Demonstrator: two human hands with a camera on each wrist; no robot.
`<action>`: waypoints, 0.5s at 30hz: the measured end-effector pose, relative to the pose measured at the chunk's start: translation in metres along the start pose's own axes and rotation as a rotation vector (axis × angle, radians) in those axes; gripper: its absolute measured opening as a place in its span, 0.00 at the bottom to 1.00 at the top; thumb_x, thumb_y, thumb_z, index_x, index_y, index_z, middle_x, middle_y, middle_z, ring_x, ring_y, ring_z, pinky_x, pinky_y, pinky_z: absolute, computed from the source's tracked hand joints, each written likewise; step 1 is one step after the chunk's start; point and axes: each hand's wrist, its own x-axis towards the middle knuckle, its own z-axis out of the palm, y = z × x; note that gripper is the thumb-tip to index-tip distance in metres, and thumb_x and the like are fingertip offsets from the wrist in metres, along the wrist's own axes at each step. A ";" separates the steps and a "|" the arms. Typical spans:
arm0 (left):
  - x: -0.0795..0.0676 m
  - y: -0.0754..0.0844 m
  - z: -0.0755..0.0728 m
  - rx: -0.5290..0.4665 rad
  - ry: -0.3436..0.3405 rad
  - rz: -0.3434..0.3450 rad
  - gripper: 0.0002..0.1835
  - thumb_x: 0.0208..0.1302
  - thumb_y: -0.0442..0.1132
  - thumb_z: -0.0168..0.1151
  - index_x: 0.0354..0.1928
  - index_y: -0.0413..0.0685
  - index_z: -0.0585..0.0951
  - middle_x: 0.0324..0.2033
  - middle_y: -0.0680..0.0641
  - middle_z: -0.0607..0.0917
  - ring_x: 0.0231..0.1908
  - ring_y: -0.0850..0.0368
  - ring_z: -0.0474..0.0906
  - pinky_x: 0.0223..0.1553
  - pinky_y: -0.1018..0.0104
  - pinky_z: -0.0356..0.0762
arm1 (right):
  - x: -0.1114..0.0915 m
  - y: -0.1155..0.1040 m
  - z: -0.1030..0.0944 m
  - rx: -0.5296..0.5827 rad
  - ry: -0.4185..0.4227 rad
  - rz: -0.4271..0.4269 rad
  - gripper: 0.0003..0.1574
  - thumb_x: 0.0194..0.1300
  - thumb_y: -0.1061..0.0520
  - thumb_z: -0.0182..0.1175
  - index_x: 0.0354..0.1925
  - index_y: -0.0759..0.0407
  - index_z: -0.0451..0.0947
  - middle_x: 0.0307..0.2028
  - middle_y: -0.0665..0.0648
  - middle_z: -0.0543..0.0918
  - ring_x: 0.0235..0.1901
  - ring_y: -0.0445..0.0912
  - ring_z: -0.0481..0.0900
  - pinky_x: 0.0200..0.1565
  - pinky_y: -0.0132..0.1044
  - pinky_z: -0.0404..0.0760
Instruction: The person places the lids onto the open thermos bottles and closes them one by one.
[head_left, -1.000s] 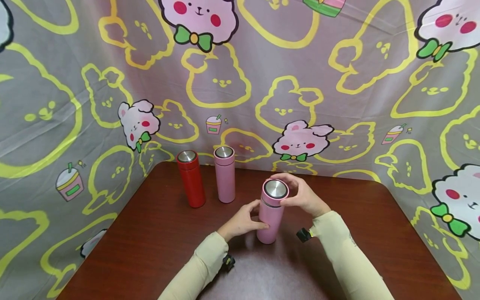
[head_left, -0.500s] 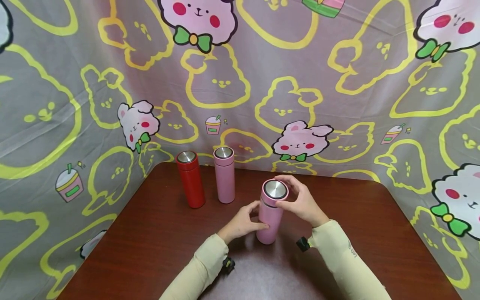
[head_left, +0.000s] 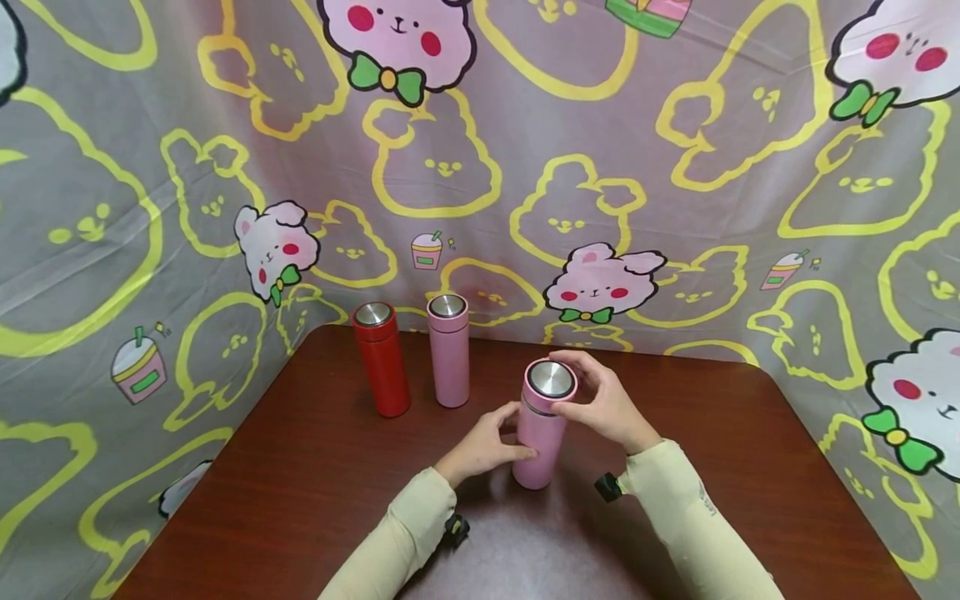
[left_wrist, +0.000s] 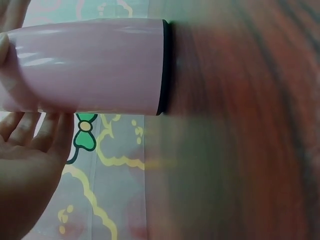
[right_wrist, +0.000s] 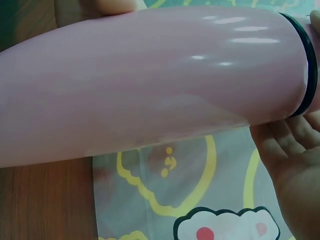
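Observation:
A pink thermos bottle [head_left: 542, 442] with a steel disc on its lid [head_left: 552, 379] stands upright on the brown table [head_left: 300, 492]. My left hand [head_left: 483, 442] grips its body from the left, thumb across the front. My right hand [head_left: 600, 404] holds the lid from the right, thumb in front and fingers behind. A dark ring [right_wrist: 307, 65] marks the seam between body and lid in the right wrist view. The left wrist view shows the bottle's black-edged base [left_wrist: 165, 67] at the tabletop. Fingers behind the bottle are partly hidden.
A red thermos bottle [head_left: 386, 371] and a second pink one [head_left: 451, 362] stand upright side by side at the back left. Patterned cloth [head_left: 465, 167] hangs round the table's back and sides.
My right thumb has shifted left across the front of the lid, and the right hand has turned slightly with it. The left hand and the other bottles have stayed put.

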 end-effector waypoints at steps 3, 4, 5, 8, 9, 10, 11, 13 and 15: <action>0.000 0.000 0.000 -0.014 0.008 -0.001 0.32 0.53 0.34 0.71 0.61 0.40 0.70 0.53 0.42 0.78 0.53 0.50 0.75 0.53 0.48 0.72 | -0.001 -0.010 0.004 -0.006 0.019 0.001 0.39 0.51 0.73 0.67 0.61 0.67 0.65 0.52 0.62 0.76 0.48 0.44 0.76 0.48 0.33 0.76; 0.000 0.000 0.001 -0.016 0.008 -0.002 0.32 0.53 0.34 0.71 0.61 0.40 0.70 0.53 0.42 0.78 0.53 0.49 0.74 0.53 0.48 0.72 | -0.001 -0.014 0.006 -0.018 0.027 0.000 0.39 0.50 0.73 0.67 0.61 0.67 0.65 0.52 0.62 0.76 0.47 0.44 0.76 0.48 0.33 0.76; 0.000 0.000 0.001 -0.014 0.006 -0.001 0.32 0.53 0.34 0.71 0.61 0.40 0.70 0.53 0.42 0.78 0.53 0.49 0.74 0.53 0.47 0.72 | -0.002 -0.017 0.007 -0.033 0.036 -0.006 0.39 0.50 0.72 0.68 0.60 0.68 0.65 0.51 0.63 0.76 0.47 0.43 0.76 0.47 0.32 0.76; 0.000 0.000 0.001 -0.007 0.001 0.002 0.32 0.53 0.34 0.71 0.61 0.40 0.71 0.53 0.42 0.78 0.53 0.50 0.74 0.53 0.48 0.72 | -0.003 -0.021 0.011 -0.077 0.059 -0.023 0.41 0.49 0.71 0.69 0.60 0.69 0.64 0.51 0.63 0.75 0.48 0.43 0.75 0.48 0.31 0.76; 0.000 0.000 0.001 -0.002 -0.001 0.004 0.32 0.53 0.34 0.71 0.60 0.40 0.71 0.53 0.43 0.78 0.53 0.50 0.74 0.53 0.49 0.73 | -0.003 -0.019 0.011 -0.089 0.067 -0.020 0.42 0.49 0.70 0.70 0.61 0.67 0.65 0.51 0.62 0.75 0.48 0.43 0.75 0.48 0.31 0.75; 0.000 -0.001 0.001 0.001 -0.001 0.004 0.32 0.53 0.34 0.71 0.60 0.40 0.71 0.53 0.43 0.78 0.53 0.51 0.75 0.52 0.50 0.73 | -0.003 -0.016 0.011 -0.099 0.068 -0.023 0.43 0.48 0.69 0.70 0.61 0.66 0.65 0.52 0.61 0.75 0.49 0.43 0.75 0.49 0.31 0.75; 0.000 0.000 0.001 0.001 0.000 0.006 0.32 0.53 0.34 0.71 0.60 0.40 0.71 0.53 0.43 0.78 0.53 0.51 0.75 0.52 0.50 0.73 | -0.003 -0.013 0.010 -0.096 0.062 -0.025 0.43 0.49 0.69 0.71 0.62 0.64 0.64 0.52 0.60 0.74 0.50 0.44 0.74 0.50 0.32 0.74; 0.001 0.000 0.000 0.000 0.003 0.005 0.31 0.53 0.34 0.71 0.60 0.40 0.71 0.52 0.43 0.79 0.52 0.52 0.75 0.52 0.50 0.73 | -0.002 -0.005 0.007 -0.061 0.032 -0.017 0.45 0.50 0.67 0.71 0.64 0.61 0.63 0.55 0.58 0.73 0.53 0.46 0.72 0.53 0.33 0.73; 0.001 0.000 0.000 -0.005 0.004 0.001 0.32 0.53 0.34 0.71 0.60 0.40 0.71 0.52 0.43 0.79 0.52 0.52 0.75 0.53 0.49 0.72 | -0.002 0.002 0.003 -0.004 -0.026 -0.016 0.45 0.52 0.66 0.69 0.66 0.58 0.61 0.59 0.58 0.70 0.56 0.47 0.70 0.55 0.35 0.71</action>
